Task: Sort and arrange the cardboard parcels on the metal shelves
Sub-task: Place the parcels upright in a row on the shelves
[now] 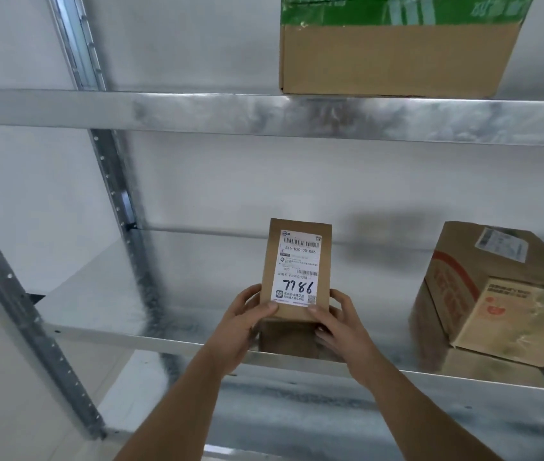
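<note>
Brown cardboard, the small parcel (295, 271) stands upright at the near edge of the middle shelf (177, 284), label marked 7786 facing out. The left hand (244, 322) and right hand (337, 322) grip its lower corners, fingers curled round. Placing seems in hand; next, slide it farther in and let go. Its base and the right-hand box (496, 294) are partly hidden.

Plain white wall (47, 181) behind the unit. Galvanised steel uprights (110, 181) with punched holes, left side. Pale floor (4, 410) visible lower left. Lighting even and diffuse, soft reflections on metal surfaces
</note>
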